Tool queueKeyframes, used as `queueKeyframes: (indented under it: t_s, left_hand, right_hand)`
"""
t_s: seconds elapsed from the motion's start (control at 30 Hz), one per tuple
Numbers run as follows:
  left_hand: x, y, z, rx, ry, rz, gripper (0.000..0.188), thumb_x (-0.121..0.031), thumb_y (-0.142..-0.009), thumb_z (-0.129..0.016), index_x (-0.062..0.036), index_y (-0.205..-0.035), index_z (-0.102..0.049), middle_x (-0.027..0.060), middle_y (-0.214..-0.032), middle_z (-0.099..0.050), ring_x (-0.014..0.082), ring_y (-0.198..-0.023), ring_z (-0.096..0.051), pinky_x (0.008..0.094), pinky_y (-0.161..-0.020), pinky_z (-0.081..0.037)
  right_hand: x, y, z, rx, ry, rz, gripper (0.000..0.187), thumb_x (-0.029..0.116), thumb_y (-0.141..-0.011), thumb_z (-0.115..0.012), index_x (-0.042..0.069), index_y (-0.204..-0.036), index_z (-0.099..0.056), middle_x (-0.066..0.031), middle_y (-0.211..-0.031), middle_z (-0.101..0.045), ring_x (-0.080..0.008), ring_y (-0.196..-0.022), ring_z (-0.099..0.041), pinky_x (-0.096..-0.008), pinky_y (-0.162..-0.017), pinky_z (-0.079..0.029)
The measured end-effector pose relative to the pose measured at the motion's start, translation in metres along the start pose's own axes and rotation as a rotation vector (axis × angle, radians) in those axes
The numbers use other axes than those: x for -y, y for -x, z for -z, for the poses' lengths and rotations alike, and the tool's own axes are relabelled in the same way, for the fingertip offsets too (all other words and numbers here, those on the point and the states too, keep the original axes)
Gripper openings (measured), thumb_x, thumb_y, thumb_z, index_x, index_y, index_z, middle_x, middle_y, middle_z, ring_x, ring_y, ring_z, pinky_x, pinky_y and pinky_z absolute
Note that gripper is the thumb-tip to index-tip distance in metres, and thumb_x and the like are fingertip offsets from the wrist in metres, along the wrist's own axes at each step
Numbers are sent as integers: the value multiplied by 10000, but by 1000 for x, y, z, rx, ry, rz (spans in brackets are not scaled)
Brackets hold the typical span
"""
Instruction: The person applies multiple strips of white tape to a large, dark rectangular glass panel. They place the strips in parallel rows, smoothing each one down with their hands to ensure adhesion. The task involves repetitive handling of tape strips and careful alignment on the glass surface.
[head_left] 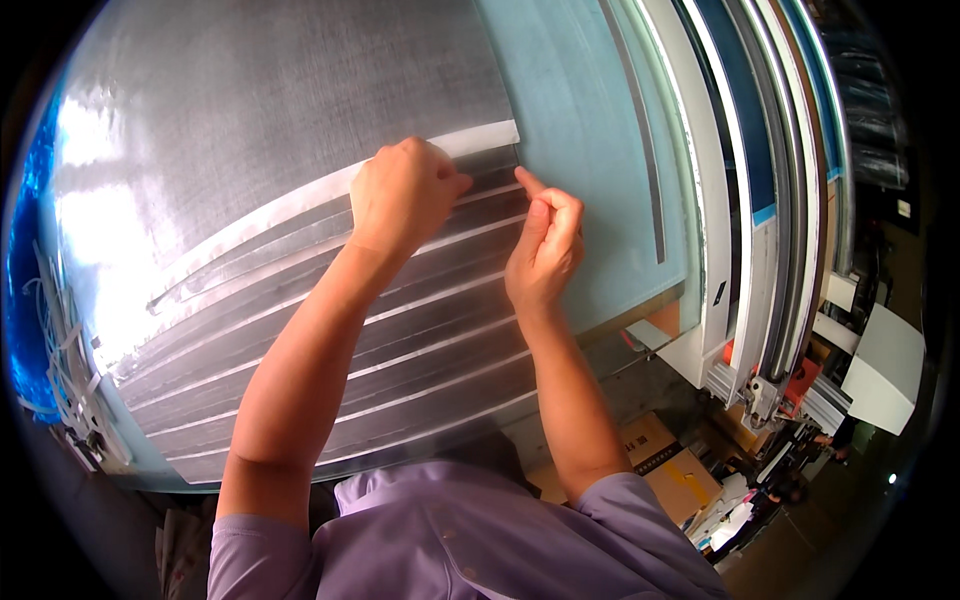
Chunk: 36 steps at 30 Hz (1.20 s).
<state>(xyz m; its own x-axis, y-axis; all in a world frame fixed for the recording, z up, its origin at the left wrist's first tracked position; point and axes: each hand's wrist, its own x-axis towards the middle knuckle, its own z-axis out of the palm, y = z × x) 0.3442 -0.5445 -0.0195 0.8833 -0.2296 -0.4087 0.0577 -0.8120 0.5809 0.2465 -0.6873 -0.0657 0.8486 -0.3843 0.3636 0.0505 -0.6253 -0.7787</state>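
Note:
A large dark grey sheet with a glossy surface lies before me, its near part crossed by several pale, narrow strips. One wider white strip runs across above them. My left hand is closed, knuckles up, over the sheet by the right part of that wide strip; whatever its fingers pinch is hidden beneath them. At the sheet's right edge my right hand has its thumb pressed to curled fingers, with one finger reaching toward the edge. Anything in that pinch is too small to make out.
The sheet rests on a light blue table surface. Along the right stand white and metal rails. Cardboard boxes sit low at the right. Tangled pale strips and shiny blue film hang at the left edge.

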Motion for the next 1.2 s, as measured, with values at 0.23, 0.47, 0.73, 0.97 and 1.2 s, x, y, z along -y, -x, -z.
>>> queueKeyframes:
  t_s: [0.23, 0.47, 0.73, 0.97, 1.2]
  left_hand:
    - [0, 0, -2, -8, -20, 3, 194, -231, -842, -719, -71, -738, -756, 32, -586, -669, 191, -543, -617, 346, -559, -470]
    - [-4, 1, 1, 24, 22, 33, 212, -277, -803, -759, -76, -737, -752, 159, -702, -690, 354, -692, -674, 428, -625, -517]
    - [13, 32, 18, -130, -212, -50, 313, -337, -858, -735, -56, -735, -671, 113, -629, -652, 309, -613, -641, 408, -583, -483]
    - [110, 79, 84, -120, -61, 216, 315, -282, -852, -751, -13, -713, -666, 84, -564, -580, 202, -508, -515, 350, -528, -407]
    - [130, 92, 90, -156, 16, 287, 287, -243, -830, -764, -16, -698, -646, 44, -552, -563, 132, -502, -472, 312, -520, -391]
  right_hand:
    - [1, -2, 1, 16, 63, 42, 82, 90, -1037, -475, 16, -1019, -505, -156, -1106, -725, -267, -859, -651, -357, -754, -504]
    - [5, -3, 0, 17, 140, 44, 26, 28, -993, -536, 19, -1017, -528, -147, -1110, -713, -307, -898, -642, -379, -774, -513]
    - [1, -5, -9, -28, 258, 201, 54, 11, -986, -536, 15, -1033, -562, -110, -1070, -723, -289, -895, -617, -378, -812, -488]
    - [6, -5, -10, -9, 319, 212, 143, -5, -933, -607, 19, -1074, -619, -96, -997, -706, -273, -915, -614, -399, -873, -444]
    - [8, -3, -10, 15, 341, 197, 81, 93, -1014, -519, 36, -1016, -577, -97, -1087, -738, -262, -964, -611, -377, -914, -429]
